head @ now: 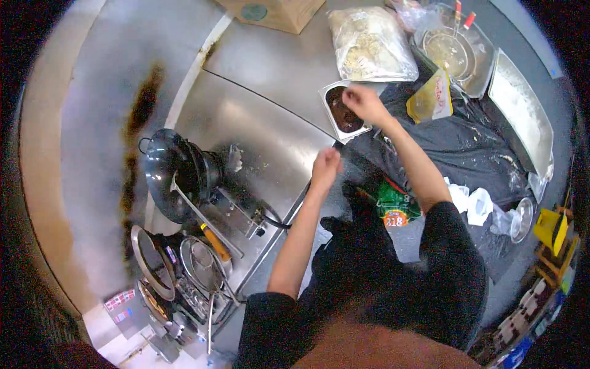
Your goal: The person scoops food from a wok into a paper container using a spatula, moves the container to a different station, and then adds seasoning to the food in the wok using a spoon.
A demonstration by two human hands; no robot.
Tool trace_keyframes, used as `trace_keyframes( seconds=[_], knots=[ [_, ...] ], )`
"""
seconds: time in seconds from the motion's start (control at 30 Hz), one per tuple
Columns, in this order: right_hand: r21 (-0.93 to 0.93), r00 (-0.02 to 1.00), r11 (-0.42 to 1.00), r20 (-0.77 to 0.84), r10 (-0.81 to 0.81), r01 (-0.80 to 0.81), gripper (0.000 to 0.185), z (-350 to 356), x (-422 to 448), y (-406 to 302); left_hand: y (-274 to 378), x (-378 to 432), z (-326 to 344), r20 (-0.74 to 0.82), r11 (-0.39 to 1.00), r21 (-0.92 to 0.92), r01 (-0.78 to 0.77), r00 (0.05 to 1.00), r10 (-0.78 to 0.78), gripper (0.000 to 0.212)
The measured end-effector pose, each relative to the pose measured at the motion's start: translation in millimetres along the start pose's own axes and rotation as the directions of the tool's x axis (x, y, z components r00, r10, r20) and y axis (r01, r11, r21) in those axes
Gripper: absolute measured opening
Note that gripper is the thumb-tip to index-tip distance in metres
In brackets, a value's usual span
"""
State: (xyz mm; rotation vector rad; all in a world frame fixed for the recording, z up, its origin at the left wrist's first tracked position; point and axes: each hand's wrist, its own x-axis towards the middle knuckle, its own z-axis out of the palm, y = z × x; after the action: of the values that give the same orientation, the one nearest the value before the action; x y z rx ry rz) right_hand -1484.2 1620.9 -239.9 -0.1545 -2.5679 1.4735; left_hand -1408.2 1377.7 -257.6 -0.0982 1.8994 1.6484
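Observation:
My right hand (366, 102) is over the right side of a white rectangular container (330, 110). Dark brown contents (339, 104) fill the container's inside. The fingers of this hand are bent and blurred, so whether they pinch something cannot be made out. My left hand (327, 163) hovers lower and to the left, near the edge of the stainless steel counter (276, 124). Its fingers are curled and blurred, with no object plainly visible in them. Just behind the container lies a large clear plastic bag (375, 44) of pale, crumbly food.
A black wok (168, 175) rests at left, near a wooden-handled utensil (214, 240) and a strainer (200, 263). Black plastic sheeting (461, 138) bears a yellow pouch (431, 99). Beyond are a strainer in a basin (449, 50), a long metal tray (521, 106) and a cardboard box (276, 14).

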Motion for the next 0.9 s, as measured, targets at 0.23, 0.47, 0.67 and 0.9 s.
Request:
trace_keyframes(
  seconds=[0.23,0.47,0.67,0.9],
  knots=[
    [0.021,0.991,0.996,-0.097,-0.089,0.091,0.013,-36.1,-43.5,-9.8,21.4,63.7,36.0,-0.058,0.987,-0.16,0.017,0.998,-0.027,0.02],
    [-0.086,0.99,0.987,0.065,-0.129,0.134,0.01,-24.3,-66.0,11.6,10.9,62.0,35.8,-0.085,0.995,-0.083,-0.049,0.996,0.042,0.013],
    [0.048,0.98,0.999,-0.197,0.026,-0.017,0.011,-17.8,-82.2,15.0,-1.2,53.3,42.9,-0.036,0.987,0.075,-0.143,0.989,0.146,0.012],
    [0.3,0.922,0.93,-0.255,0.292,-0.212,0.016,-1.0,-132.3,4.9,3.2,41.7,52.6,-0.064,0.975,0.134,-0.177,0.98,0.187,0.01]
  ],
)
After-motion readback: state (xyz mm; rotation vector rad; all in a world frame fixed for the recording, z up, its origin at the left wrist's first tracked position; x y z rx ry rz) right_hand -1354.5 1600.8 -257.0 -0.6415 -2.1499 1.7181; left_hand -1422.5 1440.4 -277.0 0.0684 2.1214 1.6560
